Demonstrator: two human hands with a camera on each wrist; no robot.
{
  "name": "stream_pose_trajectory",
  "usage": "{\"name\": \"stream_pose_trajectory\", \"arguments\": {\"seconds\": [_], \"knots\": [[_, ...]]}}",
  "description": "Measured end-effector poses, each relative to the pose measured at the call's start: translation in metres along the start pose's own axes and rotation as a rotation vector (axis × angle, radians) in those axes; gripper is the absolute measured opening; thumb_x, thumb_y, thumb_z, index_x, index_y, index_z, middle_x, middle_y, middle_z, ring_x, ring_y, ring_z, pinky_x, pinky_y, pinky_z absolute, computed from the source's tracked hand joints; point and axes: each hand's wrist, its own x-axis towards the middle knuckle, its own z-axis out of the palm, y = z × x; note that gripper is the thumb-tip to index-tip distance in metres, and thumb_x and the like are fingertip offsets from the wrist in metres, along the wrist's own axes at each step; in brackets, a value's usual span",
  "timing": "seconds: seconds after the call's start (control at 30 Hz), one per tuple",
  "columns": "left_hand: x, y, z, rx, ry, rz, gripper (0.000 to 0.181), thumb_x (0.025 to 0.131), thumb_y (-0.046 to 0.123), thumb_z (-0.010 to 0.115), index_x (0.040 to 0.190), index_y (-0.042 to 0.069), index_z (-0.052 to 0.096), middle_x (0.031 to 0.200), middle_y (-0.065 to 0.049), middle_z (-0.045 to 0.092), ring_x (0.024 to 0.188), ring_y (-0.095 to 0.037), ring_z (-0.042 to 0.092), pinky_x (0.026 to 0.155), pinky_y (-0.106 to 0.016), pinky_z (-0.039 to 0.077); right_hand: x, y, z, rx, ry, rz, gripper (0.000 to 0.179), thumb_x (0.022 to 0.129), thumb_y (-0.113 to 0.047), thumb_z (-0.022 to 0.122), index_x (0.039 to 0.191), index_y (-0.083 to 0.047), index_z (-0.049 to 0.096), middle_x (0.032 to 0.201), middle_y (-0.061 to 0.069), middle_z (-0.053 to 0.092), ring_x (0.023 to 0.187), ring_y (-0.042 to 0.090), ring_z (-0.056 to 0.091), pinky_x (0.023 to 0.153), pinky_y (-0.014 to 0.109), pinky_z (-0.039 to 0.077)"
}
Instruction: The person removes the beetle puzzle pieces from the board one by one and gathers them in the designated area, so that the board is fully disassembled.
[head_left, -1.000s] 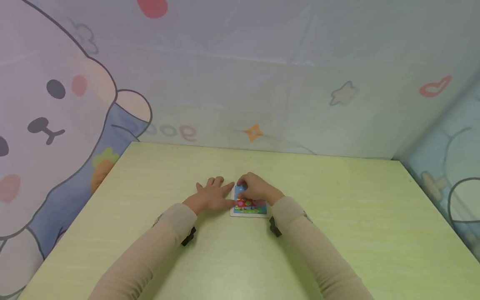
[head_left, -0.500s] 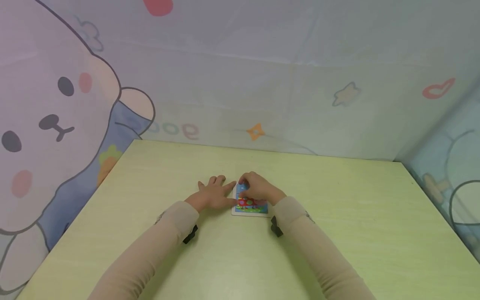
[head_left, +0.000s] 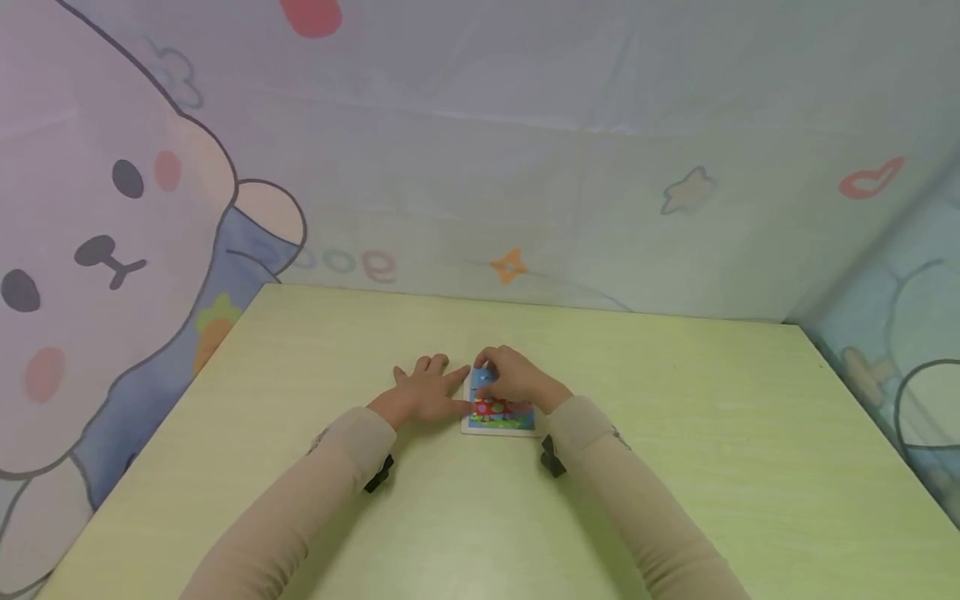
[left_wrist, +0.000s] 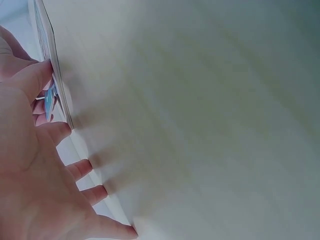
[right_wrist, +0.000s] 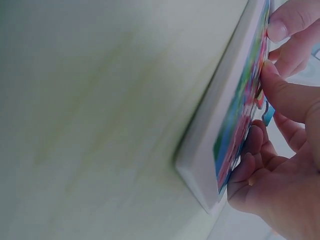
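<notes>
A small picture puzzle [head_left: 501, 421] in a white frame lies flat on the table, showing a red spotted figure over green and blue. My left hand [head_left: 429, 395] spreads beside it, thumb on the frame's left edge and the other fingertips on the table. Over the puzzle's upper right, my right hand [head_left: 516, 375] has its fingers bent and pinches a blue puzzle piece [right_wrist: 268, 114]. That piece stands tilted up from the board in both wrist views. The right hand covers much of the picture, so the slot beneath is hidden.
The pale yellow-green table [head_left: 712, 433] extends around the puzzle on all sides. Behind it hangs a cloth backdrop [head_left: 450, 150] printed with a bear, stars and hearts. A dark strap piece [head_left: 380, 473] sits under the left wrist, another [head_left: 552, 457] under the right.
Both hands keep nearly the same pose over the puzzle. Only the head view shifts slightly.
</notes>
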Motion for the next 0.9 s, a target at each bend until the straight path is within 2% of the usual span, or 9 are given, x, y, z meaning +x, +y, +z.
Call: {"name": "stream_pose_trajectory", "arguments": {"seconds": [0.23,0.43,0.6,0.9], "knots": [[-0.0008,0.0001,0.0002,-0.017,0.007,-0.004,0.072,0.093,0.056,0.049,0.153,0.023,0.027,0.157,-0.017,0.017,0.143,-0.04,0.013,0.101,-0.078,0.011,0.0017,0.0031,0.0005,0.044,0.013,-0.004,0.029,0.088,-0.012,0.07,0.115,-0.009,0.059,0.11,0.01,0.058,0.099,0.023,0.054,0.091,0.039,0.047],[0.0003,0.0012,0.0014,-0.023,0.008,-0.012,0.073,0.093,0.057,0.049,0.154,0.024,0.026,0.157,-0.016,0.017,0.143,-0.04,0.012,0.102,-0.077,0.01,-0.0001,0.0068,-0.0006,0.097,0.033,0.011,0.018,0.094,-0.01,0.06,0.112,-0.012,0.062,0.106,0.009,0.063,0.094,0.022,0.057,0.084,0.037,0.049],[0.001,0.0017,0.0039,-0.02,0.021,-0.01,0.073,0.093,0.058,0.048,0.154,0.024,0.025,0.157,-0.015,0.016,0.144,-0.039,0.012,0.103,-0.076,0.008,-0.002,0.0067,-0.002,0.126,0.046,0.033,0.018,0.097,-0.01,0.054,0.111,-0.013,0.064,0.106,0.01,0.064,0.089,0.021,0.058,0.078,0.033,0.05],[-0.0014,0.0016,0.0021,-0.027,0.011,-0.016,0.073,0.093,0.058,0.049,0.154,0.024,0.026,0.156,-0.016,0.017,0.142,-0.039,0.014,0.102,-0.077,0.01,-0.0016,0.0078,-0.0009,0.188,0.056,0.049,0.02,0.098,-0.01,0.054,0.114,-0.012,0.065,0.106,0.01,0.064,0.081,0.017,0.06,0.074,0.03,0.051]]}}
